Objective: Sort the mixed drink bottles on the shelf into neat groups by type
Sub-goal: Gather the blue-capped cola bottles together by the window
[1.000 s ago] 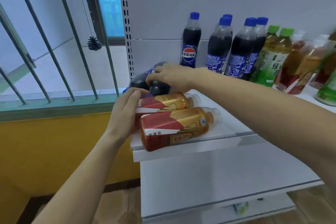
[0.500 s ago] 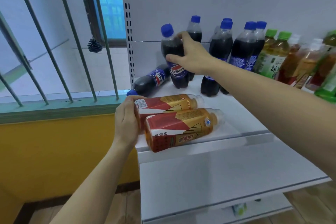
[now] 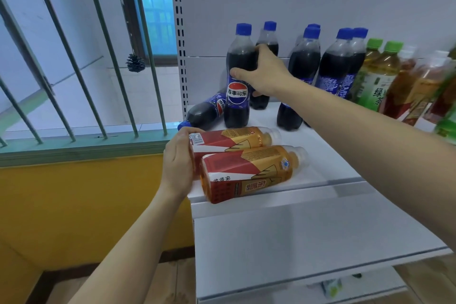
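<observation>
The cola bottle (image 3: 237, 81) in my right hand (image 3: 265, 71) is upright now — a second ago it lay on its side at the shelf's left end, and I have lifted it and stood it by the other cola bottles (image 3: 330, 69) along the back. My fingers and thumb wrap its middle; its base looks down on the shelf (image 3: 320, 170), though I cannot be sure it bears its own weight. One more cola bottle (image 3: 204, 112) lies flat behind it, so that group is not finished. My left hand (image 3: 177, 163) holds the base of the rear tea bottle (image 3: 229, 139) — it and the front tea bottle (image 3: 249, 174) lie on their sides, likely next. Green-capped bottles (image 3: 372, 74) stand further right.
</observation>
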{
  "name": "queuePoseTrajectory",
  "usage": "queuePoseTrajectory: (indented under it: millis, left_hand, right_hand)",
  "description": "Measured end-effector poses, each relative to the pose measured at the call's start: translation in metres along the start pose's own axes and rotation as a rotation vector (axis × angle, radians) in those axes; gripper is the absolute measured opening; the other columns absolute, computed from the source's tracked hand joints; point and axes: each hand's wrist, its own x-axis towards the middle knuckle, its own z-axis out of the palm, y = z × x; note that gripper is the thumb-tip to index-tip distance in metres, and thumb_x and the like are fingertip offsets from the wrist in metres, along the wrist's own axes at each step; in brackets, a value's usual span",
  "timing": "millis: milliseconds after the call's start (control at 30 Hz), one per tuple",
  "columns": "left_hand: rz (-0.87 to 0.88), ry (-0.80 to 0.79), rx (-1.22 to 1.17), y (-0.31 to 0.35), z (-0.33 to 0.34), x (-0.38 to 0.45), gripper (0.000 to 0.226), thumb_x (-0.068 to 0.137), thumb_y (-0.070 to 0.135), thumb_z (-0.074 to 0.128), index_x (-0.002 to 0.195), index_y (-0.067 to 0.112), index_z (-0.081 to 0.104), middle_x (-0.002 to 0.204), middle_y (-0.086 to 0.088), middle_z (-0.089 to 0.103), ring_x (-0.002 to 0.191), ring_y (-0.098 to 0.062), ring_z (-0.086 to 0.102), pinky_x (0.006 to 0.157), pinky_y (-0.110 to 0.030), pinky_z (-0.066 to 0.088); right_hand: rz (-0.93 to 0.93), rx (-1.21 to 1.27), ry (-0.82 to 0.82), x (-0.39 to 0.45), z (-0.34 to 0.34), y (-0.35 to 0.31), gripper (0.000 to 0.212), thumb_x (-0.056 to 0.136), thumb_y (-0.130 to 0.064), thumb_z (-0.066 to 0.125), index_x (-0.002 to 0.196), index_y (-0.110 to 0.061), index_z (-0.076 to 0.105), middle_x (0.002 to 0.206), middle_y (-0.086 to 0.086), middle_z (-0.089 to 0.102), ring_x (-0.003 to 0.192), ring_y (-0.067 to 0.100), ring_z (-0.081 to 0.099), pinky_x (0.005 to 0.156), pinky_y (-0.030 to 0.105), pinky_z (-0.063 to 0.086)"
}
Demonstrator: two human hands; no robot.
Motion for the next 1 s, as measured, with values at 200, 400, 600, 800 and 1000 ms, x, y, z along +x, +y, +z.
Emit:
queuePoseTrajectory:
  millis: [200,400,600,800,1000]
  left_hand:
    - [0.002,-0.004,-0.022,-0.001,0.0,0.002,0.046,0.104,0.042,0.028,0.104,0.01,0.062,0.092,-0.014,0.075,0.089,-0.03,0.074,0.078,-0.049,0.061]
    - [0.007,-0.01,-0.034,-0.007,-0.002,0.004,0.048,0.104,0.041,0.029,0.108,0.004,0.06,0.091,-0.014,0.074,0.087,-0.03,0.074,0.075,-0.045,0.061]
    - [0.037,-0.012,-0.058,-0.008,-0.002,0.003,0.053,0.103,0.044,0.032,0.105,-0.001,0.06,0.087,-0.016,0.072,0.083,-0.03,0.072,0.072,-0.037,0.059]
    - [0.043,-0.023,-0.06,-0.009,-0.002,0.001,0.052,0.099,0.049,0.035,0.101,0.002,0.059,0.084,-0.012,0.071,0.082,-0.027,0.072,0.071,-0.037,0.06]
    - [0.024,-0.009,-0.034,-0.011,-0.003,0.004,0.051,0.101,0.046,0.032,0.103,0.005,0.062,0.092,-0.012,0.074,0.09,-0.029,0.074,0.076,-0.045,0.061]
  right_hand:
    - [0.014,-0.023,0.009,-0.002,0.003,-0.002,0.064,0.088,-0.037,0.078,0.138,-0.018,0.043,0.121,-0.002,0.059,0.109,0.018,0.061,0.094,0.038,0.056]
    - [-0.511,-0.253,0.392,-0.027,0.003,-0.017,0.052,0.089,-0.021,0.068,0.136,-0.014,0.049,0.117,0.006,0.057,0.097,0.011,0.053,0.084,0.032,0.054]
    - [-0.637,-0.725,-0.587,-0.01,0.055,-0.063,0.058,0.087,-0.007,0.071,0.136,-0.032,0.055,0.131,-0.003,0.059,0.119,0.017,0.055,0.102,0.041,0.049]
    - [-0.617,-0.898,-0.748,0.004,0.093,-0.054,0.057,0.081,-0.023,0.082,0.132,-0.03,0.057,0.125,-0.003,0.059,0.113,0.02,0.054,0.094,0.039,0.044]
    - [-0.463,-0.478,-0.342,0.018,0.074,-0.065,0.056,0.093,-0.022,0.071,0.142,-0.021,0.044,0.122,0.005,0.062,0.104,0.017,0.057,0.099,0.037,0.047]
